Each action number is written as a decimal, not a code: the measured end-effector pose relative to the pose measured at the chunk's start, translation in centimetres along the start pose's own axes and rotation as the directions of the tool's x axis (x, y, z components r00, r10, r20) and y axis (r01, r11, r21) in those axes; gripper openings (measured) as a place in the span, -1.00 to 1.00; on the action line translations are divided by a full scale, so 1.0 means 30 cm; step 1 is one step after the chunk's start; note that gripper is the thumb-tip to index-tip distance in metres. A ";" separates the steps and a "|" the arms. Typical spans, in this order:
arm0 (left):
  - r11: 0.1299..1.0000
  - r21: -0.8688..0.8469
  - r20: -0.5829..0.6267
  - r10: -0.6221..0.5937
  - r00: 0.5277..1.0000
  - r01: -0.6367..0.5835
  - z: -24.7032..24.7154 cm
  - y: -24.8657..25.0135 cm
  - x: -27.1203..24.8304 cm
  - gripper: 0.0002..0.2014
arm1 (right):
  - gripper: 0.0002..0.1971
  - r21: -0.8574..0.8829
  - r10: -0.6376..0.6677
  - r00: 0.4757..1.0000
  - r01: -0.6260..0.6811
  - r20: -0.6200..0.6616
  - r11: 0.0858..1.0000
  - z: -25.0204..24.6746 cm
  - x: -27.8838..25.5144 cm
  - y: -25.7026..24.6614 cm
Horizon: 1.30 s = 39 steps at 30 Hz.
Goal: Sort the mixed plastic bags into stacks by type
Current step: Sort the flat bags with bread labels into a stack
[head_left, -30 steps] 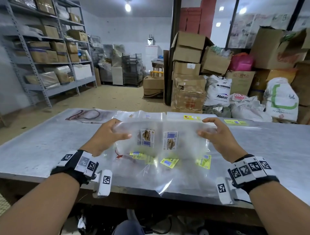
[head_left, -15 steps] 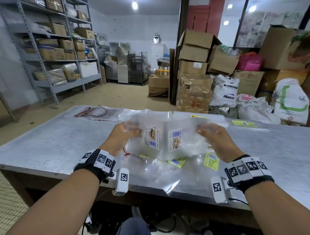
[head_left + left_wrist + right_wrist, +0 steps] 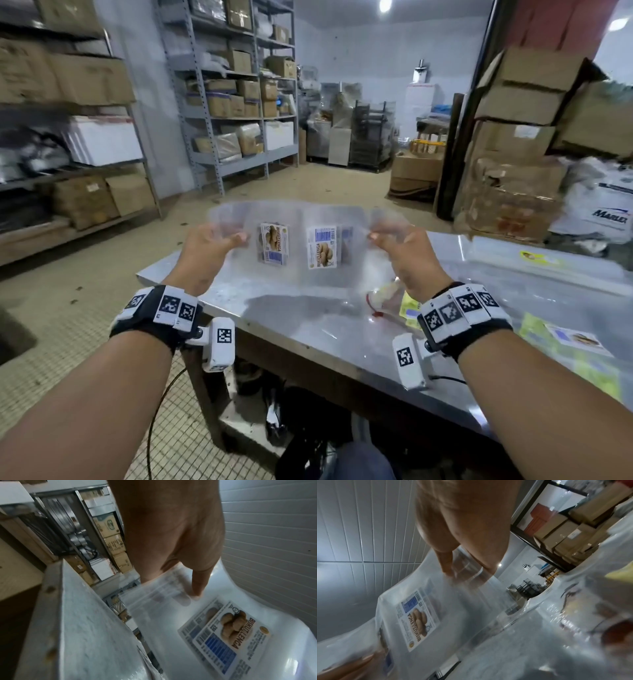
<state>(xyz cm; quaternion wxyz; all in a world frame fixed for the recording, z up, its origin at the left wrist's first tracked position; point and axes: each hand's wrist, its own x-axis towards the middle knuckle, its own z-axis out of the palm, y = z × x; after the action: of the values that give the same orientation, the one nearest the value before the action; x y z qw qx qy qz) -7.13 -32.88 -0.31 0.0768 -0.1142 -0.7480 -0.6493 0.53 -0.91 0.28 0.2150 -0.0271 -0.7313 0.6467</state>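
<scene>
A: Two hands, head view: left hand (image 3: 209, 246) and right hand (image 3: 402, 251) pinch the clear bags (image 3: 301, 246) by the side edges, lifted off the desk (image 3: 308, 329) — probably to read the labels for type.
B: Left wrist?
A: Thumb (image 3: 199, 582) on top, fingers under the film.
B: Right wrist?
A: Same pinch. Versus earlier: bags higher, view swung left, the mixed pile (image 3: 568, 339) now off right.
</scene>
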 end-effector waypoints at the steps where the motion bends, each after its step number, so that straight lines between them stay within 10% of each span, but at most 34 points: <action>1: 1.000 0.022 -0.027 0.000 1.000 0.001 -0.057 -0.007 0.004 -0.85 | -0.85 0.015 -0.002 1.000 0.002 0.003 1.000 0.057 0.005 0.000; 32: 0.988 -0.132 -0.015 -0.086 0.996 0.083 -0.225 -0.263 0.060 -0.46 | -0.75 -0.081 0.147 0.983 -0.138 0.109 0.987 0.275 0.007 0.140; 36: 0.996 0.054 -0.070 0.068 0.995 -0.064 -0.233 -0.208 0.061 -0.23 | -0.81 -0.114 0.150 0.985 -0.139 0.089 0.984 0.272 0.002 0.128; 39: 0.849 0.402 0.033 0.360 0.932 -0.342 -0.198 -0.068 0.052 -0.32 | -0.80 -0.131 0.129 0.987 -0.116 0.097 0.985 0.274 0.003 0.126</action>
<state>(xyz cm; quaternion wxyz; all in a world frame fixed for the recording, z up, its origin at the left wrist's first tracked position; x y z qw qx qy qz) -9.38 -38.91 -0.97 0.2320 -0.2164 -0.8297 -0.4592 -3.32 -7.95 -3.90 0.1338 -0.0515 -0.7777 0.6121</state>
